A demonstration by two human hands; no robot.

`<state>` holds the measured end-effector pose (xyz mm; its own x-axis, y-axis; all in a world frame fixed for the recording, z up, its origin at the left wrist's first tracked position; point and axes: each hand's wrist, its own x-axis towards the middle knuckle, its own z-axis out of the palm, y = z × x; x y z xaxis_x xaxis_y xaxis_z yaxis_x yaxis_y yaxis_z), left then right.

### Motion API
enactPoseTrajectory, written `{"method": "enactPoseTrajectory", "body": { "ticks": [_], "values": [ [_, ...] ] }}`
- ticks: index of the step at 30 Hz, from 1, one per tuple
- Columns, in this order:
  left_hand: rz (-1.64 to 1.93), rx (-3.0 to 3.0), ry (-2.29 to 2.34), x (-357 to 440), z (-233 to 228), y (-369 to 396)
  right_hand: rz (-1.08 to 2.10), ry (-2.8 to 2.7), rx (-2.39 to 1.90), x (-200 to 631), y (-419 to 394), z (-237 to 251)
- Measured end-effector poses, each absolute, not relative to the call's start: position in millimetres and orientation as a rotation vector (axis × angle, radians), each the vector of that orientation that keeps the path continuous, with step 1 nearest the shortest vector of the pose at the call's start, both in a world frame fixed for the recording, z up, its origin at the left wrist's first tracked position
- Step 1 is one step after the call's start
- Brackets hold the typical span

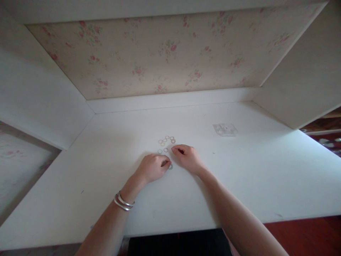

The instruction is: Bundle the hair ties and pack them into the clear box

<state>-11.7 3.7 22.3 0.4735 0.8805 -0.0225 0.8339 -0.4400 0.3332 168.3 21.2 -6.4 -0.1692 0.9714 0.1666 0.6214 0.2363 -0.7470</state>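
Note:
My left hand (153, 168), with two silver bangles (124, 201) at its wrist, rests low over the white tabletop. Its thumb and forefinger are pinched together at a thin green ring (171, 167), which shows just past the fingertips. Across from it my right hand (188, 158) is also closed in a pinch; what is between those fingertips, if anything, is too small to make out. Just beyond the hands lie several thin coloured rings, among them a yellowish one (162, 144), a reddish-brown one (173, 141), a pale green one (160, 151) and a dark reddish one (166, 150).
A clear plastic bag (226, 129) lies flat to the back right on the white tabletop (247, 170). White panels stand on both sides, and a floral-papered wall (170, 57) closes the back. A small dark mark (82, 191) is at the left.

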Motion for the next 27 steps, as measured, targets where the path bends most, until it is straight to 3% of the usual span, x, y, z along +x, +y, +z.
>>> {"method": "enactPoseTrajectory", "body": {
  "ticks": [12,19,27],
  "values": [
    [0.339,2.236,1.922,-35.2,25.4,15.5,0.669,-1.954,-1.423,168.0,16.2,-6.8],
    [0.297,2.166,1.987,-49.5,15.2,24.9,0.88,-2.103,-1.215,182.4,12.2,2.2],
    [0.257,2.164,2.028,-48.9,13.5,24.5,0.634,-2.366,-1.17,182.3,6.4,0.5]
  ]
}}
